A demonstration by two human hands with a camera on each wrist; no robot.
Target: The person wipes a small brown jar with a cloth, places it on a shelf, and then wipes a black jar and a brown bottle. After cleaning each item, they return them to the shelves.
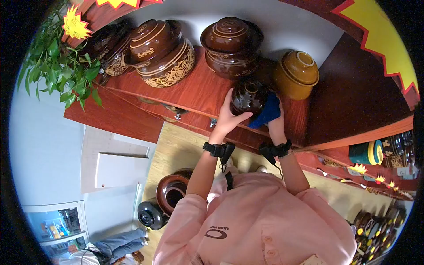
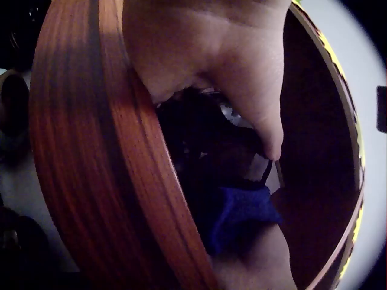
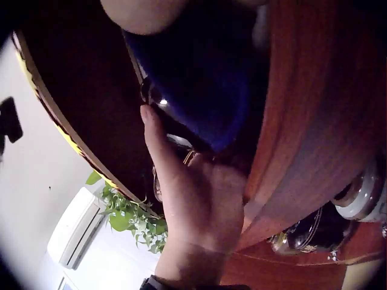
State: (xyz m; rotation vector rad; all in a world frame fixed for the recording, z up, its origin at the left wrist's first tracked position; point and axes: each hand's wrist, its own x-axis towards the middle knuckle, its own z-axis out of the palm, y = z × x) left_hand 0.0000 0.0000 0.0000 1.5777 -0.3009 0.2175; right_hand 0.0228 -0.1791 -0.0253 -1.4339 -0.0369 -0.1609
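Brown glazed jar (image 1: 245,100) sits clasped in the left hand (image 1: 226,118) at the shelf's (image 1: 198,95) front edge, blue cloth (image 1: 268,112) against its right side hiding the right hand's (image 1: 276,126) fingers, so their grip I cannot tell; a firm left hold and light, even cloth pressure should suit the slick curve. Just behind, an amber pot (image 1: 298,77) towards the right wall and a lidded brown pot (image 1: 230,51) towards the back cramp wide sweeps; farther left stands a patterned casserole (image 1: 165,66), trailing leaves (image 1: 62,70) at that end.
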